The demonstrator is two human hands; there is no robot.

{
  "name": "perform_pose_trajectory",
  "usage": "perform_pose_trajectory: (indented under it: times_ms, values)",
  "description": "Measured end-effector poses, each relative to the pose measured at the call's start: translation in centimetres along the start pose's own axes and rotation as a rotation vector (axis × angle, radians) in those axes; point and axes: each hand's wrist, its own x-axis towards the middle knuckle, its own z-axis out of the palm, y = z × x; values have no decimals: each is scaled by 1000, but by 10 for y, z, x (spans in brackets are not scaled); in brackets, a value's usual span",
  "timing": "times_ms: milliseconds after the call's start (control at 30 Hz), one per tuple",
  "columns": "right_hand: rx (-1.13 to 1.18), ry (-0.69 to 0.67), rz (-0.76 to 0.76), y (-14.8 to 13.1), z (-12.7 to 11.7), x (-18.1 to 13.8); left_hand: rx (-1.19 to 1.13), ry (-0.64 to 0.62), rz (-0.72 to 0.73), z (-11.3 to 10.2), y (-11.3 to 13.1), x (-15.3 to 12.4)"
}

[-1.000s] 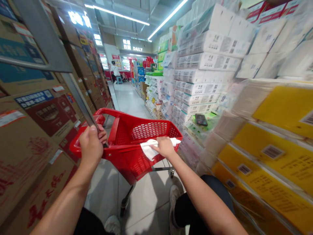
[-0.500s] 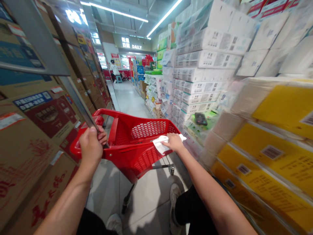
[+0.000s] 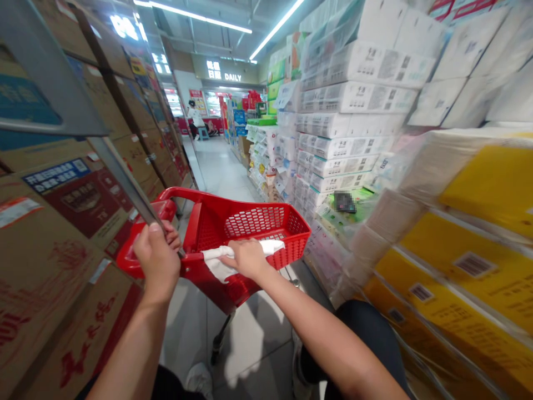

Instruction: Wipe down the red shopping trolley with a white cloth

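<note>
A red plastic shopping cart (image 3: 254, 222) stands in front of me in a shop aisle. My left hand (image 3: 157, 260) is closed round the cart's red handle at its left end. My right hand (image 3: 246, 258) presses a white cloth (image 3: 220, 261) against the near rim of the red basket, fingers curled over the cloth. The cloth drapes over the rim and hangs a little down the outside. My legs and shoes show below the cart.
Stacked brown cartons (image 3: 62, 222) and a metal rack post (image 3: 125, 189) line the left. White tissue packs (image 3: 350, 111) and yellow packs (image 3: 478, 222) pile up on the right. The tiled aisle (image 3: 220, 166) runs ahead; a person (image 3: 195, 118) stands far off.
My right hand has slid the white cloth leftward along the basket's near rim, from the right corner toward the handle. My left hand has kept its hold.
</note>
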Motion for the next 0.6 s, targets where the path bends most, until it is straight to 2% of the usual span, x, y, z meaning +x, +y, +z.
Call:
perform_pose_trajectory:
  times_ms: [67, 167, 467, 600]
  values:
    - [6, 5, -20, 4, -2, -5, -7, -20, -9, -4, 1, 1]
    - [-13, -1, -23, 23, -5, -16, -29, -63, -24, -9, 3, 2]
    - [-204, -103, 135, 126, -22, -45, -33, -111, -14, -9, -2, 6]
    - [-237, -125, 200, 146, -29, -48, -48, -119, -20, -4, -3, 5]
